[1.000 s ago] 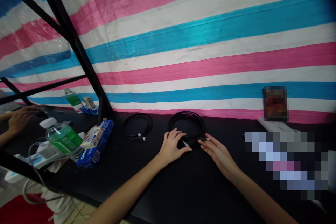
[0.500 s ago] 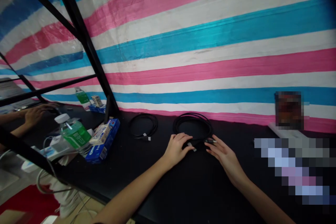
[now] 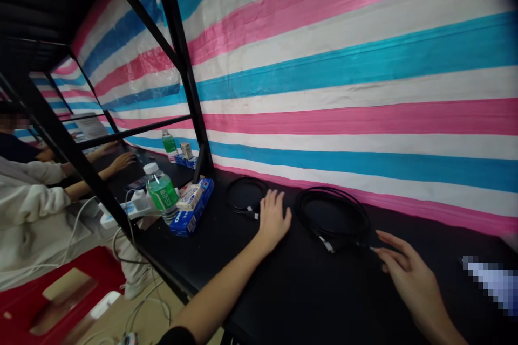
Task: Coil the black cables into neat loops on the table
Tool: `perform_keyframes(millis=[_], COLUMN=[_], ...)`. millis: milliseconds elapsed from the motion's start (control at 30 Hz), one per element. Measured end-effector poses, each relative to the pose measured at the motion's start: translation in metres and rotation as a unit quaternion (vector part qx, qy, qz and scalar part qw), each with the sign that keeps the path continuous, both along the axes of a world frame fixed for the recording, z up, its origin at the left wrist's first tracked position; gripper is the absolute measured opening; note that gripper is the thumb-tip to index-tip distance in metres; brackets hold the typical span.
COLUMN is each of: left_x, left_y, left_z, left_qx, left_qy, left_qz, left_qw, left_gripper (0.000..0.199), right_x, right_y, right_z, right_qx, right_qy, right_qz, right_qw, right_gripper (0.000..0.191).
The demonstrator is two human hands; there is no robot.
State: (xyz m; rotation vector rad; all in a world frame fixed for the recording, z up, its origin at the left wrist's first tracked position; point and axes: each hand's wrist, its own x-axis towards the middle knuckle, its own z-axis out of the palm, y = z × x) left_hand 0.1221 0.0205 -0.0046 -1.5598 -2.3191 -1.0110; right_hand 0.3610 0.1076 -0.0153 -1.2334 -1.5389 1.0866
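Note:
Two coiled black cables lie on the black tabletop [image 3: 307, 291]. My left hand [image 3: 274, 223] is open, fingers spread, beside the smaller coiled cable [image 3: 232, 206] and just right of its connector end. To its right is the larger coiled cable [image 3: 301, 215], with a light-coloured connector [image 3: 327, 245] pointing toward me. My right hand [image 3: 410, 272] is at the right side of this coil. Its fingers are apart, and a fingertip meets or nearly meets the coil's other small connector end; I cannot tell whether it touches.
Left of the coils stand a green-labelled bottle [image 3: 162, 191] and a blue box [image 3: 193, 214] with a small cream box on top. A black metal frame [image 3: 190, 86] and a white power strip [image 3: 135, 206] are beyond. Another person's hand [image 3: 122, 163] rests on the neighbouring table.
My left hand has left the larger coil and moved left toward the smaller one. My right hand has shifted right, at the coil's edge. The view has turned left.

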Motion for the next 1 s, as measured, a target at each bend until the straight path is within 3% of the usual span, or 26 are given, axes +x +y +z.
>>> perform_keyframes(millis=[100, 167, 333, 533, 700, 800, 1000], left_x=[-0.026, -0.035, -0.027, -0.023, -0.051, -0.068, -0.087], left_y=[0.0, 0.0, -0.001, -0.005, -0.012, -0.018, -0.025], left_z=[-0.003, -0.006, -0.006, 0.01, 0.013, 0.011, 0.009], left_qx=[-0.018, -0.036, -0.061, -0.058, -0.076, -0.096, -0.115], left_qy=[-0.021, -0.028, -0.015, 0.001, 0.014, -0.004, -0.075], left_qz=[0.091, 0.11, 0.079, 0.069, 0.192, 0.266, 0.331], left_qw=[0.995, 0.993, 0.995, 0.996, 0.978, 0.959, 0.934], left_gripper=[0.052, 0.053, 0.049, 0.045, 0.05, 0.043, 0.031], right_x=[-0.002, -0.003, -0.004, -0.001, -0.002, -0.003, -0.003], right_y=[-0.001, -0.002, -0.001, 0.003, 0.004, 0.003, -0.001], right_z=[0.001, 0.0, -0.009, -0.017, -0.016, -0.015, -0.011], right_qx=[-0.008, -0.009, -0.006, -0.004, -0.015, -0.015, -0.012], right_qy=[0.007, 0.01, 0.004, 0.003, 0.005, 0.014, 0.019], right_qz=[0.003, 0.008, 0.03, 0.038, 0.033, 0.035, 0.042], right_qw=[1.0, 1.0, 1.0, 0.999, 0.999, 0.999, 0.999], right_gripper=[0.047, 0.045, 0.043, 0.04, 0.039, 0.039, 0.036])
